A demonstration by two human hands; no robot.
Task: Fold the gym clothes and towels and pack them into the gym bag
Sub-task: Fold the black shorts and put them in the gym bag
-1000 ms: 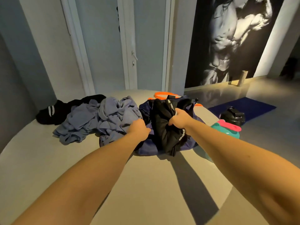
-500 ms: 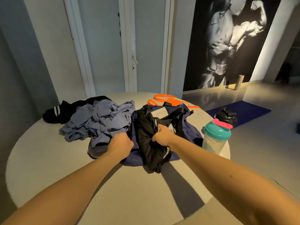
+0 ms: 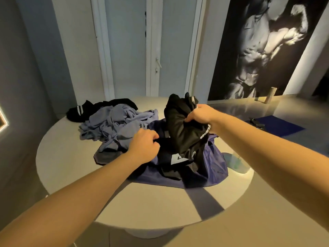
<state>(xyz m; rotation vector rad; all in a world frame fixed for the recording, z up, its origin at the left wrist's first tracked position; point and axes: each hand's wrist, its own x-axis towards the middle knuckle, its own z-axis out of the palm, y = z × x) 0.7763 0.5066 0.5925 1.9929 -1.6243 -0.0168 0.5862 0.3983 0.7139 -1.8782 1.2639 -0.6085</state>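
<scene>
— What lies at the left of the round pale counter (image 3: 71, 166)?
— A black garment with white stripes (image 3: 78, 111) at the far edge. Touching it is a heap of crumpled grey-blue cloths (image 3: 115, 123), unfolded.
— And the left hand (image 3: 144, 145)?
— It sits at the rim of the dark blue fabric gym bag (image 3: 213, 168), fingers (image 3: 154, 139) curled onto dark cloth. Whether they pinch it I cannot tell.
— The bag itself?
— Mid-counter, slumped, mouth open, touching the heap.
— The right hand (image 3: 199, 114)?
— Raised above the bag, fingers (image 3: 190, 119) clamped on a bunched black mesh garment with white lettering (image 3: 181, 132). Its lower end hangs into the open mouth.
— Further right?
— A teal shaker bottle (image 3: 233, 162), half hidden behind the right forearm.
</scene>
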